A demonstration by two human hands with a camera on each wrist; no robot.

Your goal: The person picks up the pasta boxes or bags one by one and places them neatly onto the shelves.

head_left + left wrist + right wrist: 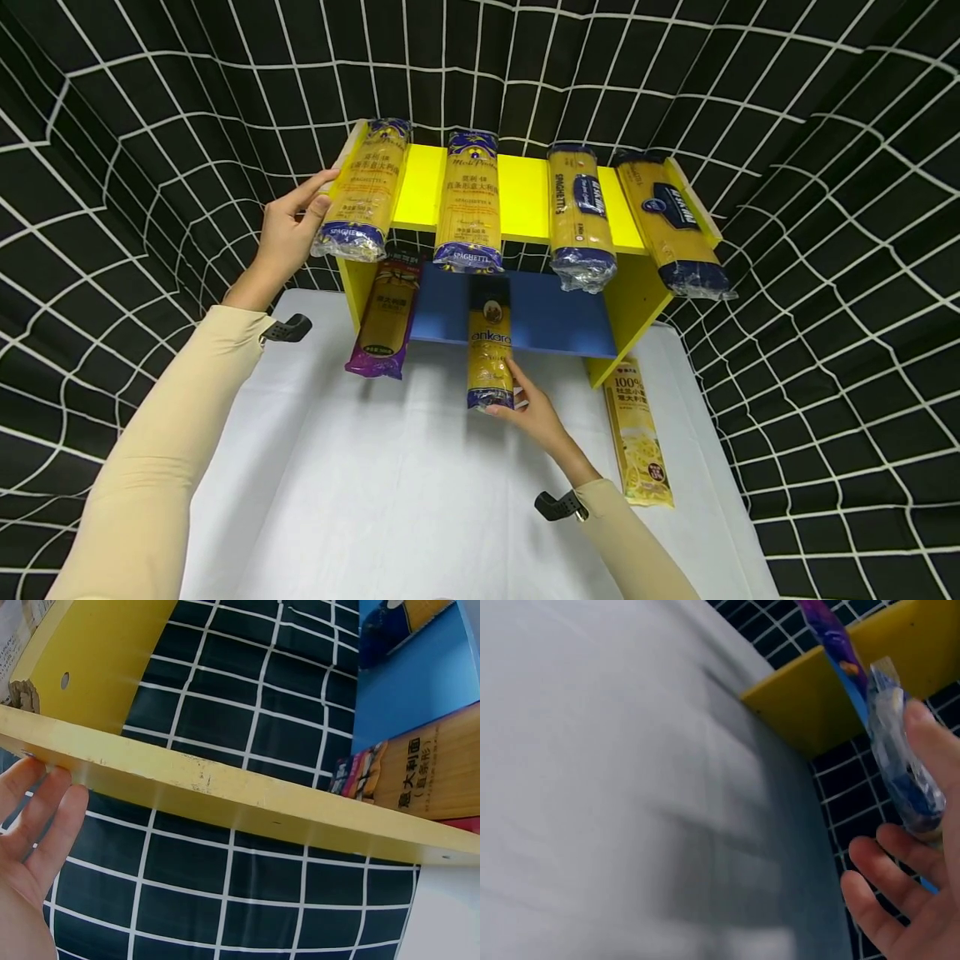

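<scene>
A blue-and-yellow "ankara" pasta pack (pixel 491 346) lies on the blue lower shelf (pixel 442 304), its near end sticking out past the edge. My right hand (pixel 536 412) holds that near end, thumb and a finger at its sides. In the right wrist view, my thumb is against the clear crinkled end of the pack (pixel 900 757), while other fingers spread below it. High on the left, my left hand (pixel 292 221) touches the outside of the yellow rack's side panel (pixel 187 776) with straight fingers, beside a spaghetti pack (pixel 367 187).
Other spaghetti packs (pixel 468 200) lie across the yellow top shelf (pixel 418 187), overhanging its front. A purple-ended pasta pack (pixel 386 317) rests left on the lower shelf. Another yellow pack (pixel 637 433) lies on the white table (pixel 360 483) at right. Black netting-patterned cloth (pixel 825 333) surrounds everything.
</scene>
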